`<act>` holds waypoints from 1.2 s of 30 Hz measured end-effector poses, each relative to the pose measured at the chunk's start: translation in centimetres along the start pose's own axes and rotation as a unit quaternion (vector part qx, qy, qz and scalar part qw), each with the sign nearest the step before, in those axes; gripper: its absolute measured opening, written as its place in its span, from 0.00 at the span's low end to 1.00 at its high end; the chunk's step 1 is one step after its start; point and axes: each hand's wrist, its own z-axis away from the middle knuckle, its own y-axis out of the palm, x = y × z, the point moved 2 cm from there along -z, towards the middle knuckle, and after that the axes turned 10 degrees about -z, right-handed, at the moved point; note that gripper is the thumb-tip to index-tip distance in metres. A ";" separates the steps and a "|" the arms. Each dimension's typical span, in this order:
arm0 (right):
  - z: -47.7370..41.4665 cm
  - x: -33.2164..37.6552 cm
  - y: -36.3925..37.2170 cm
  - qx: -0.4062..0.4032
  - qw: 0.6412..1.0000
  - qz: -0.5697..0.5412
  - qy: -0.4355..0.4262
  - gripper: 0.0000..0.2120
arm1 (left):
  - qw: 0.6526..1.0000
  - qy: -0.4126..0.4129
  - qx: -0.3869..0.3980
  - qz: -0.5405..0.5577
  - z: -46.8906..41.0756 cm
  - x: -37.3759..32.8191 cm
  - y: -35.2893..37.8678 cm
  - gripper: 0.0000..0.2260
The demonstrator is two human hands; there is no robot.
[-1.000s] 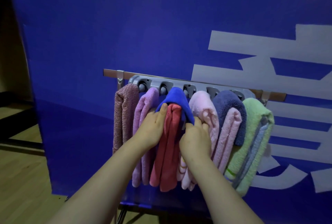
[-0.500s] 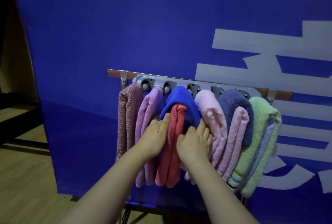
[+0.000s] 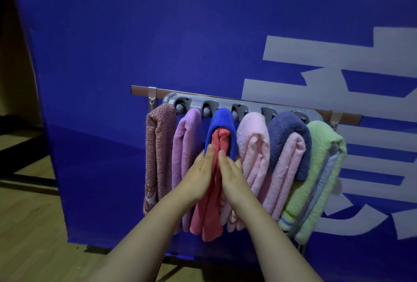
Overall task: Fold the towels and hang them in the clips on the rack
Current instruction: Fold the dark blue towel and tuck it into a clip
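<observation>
Setting: blue backdrop (image 3: pixel 158 33) with large pale lettering, wood floor (image 3: pixel 27 225) at lower left.

Rack (image 3: pixel 225 103): a grey clip bar mounted on a rail, six towel bundles hanging side by side and touching their neighbours. Left to right they are a speckled mauve towel (image 3: pixel 159 146), a lilac towel (image 3: pixel 187 141), the blue-and-red towel (image 3: pixel 222 121), a pale pink towel (image 3: pixel 255 146), a navy-and-pink towel (image 3: pixel 286 132) and a green towel (image 3: pixel 325 157). Each one's top sits up at the bar; the actual seating in the clips is hidden by cloth.

Work item: the blue-and-red towel, third from the left. The blue layer wraps over the top and the red fold hangs down the front.

Left hand (image 3: pixel 198 177): flat, fingers straight and together, laid against the left flank of the red fold.

Right hand (image 3: pixel 234 177): flat too, fingers straight, against the right flank. The palms face each other with the red fold between.

Change: a second ago the right hand was curled and working into the cloth beside the pale pink towel. It has since flattened, and neither hand pinches anything.

Reading: tucking looks finished and this is a smoothing press. All six bundles appear hung, so the task is probably at or near its end.
</observation>
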 end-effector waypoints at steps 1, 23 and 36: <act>0.0 0.1 0.0 -0.001 1.000 -0.012 0.005 0.23 | 1.000 -0.001 0.000 0.000 0.1 0.0 -0.1 0.11; 0.4 -1.7 1.8 -0.083 0.994 -0.047 -0.053 0.33 | 0.989 0.029 0.015 -0.142 0.5 2.1 1.3 0.34; 0.3 -4.4 1.3 -0.096 0.992 -0.035 -0.070 0.28 | 0.999 -0.009 -0.003 -0.044 1.9 1.6 1.0 0.26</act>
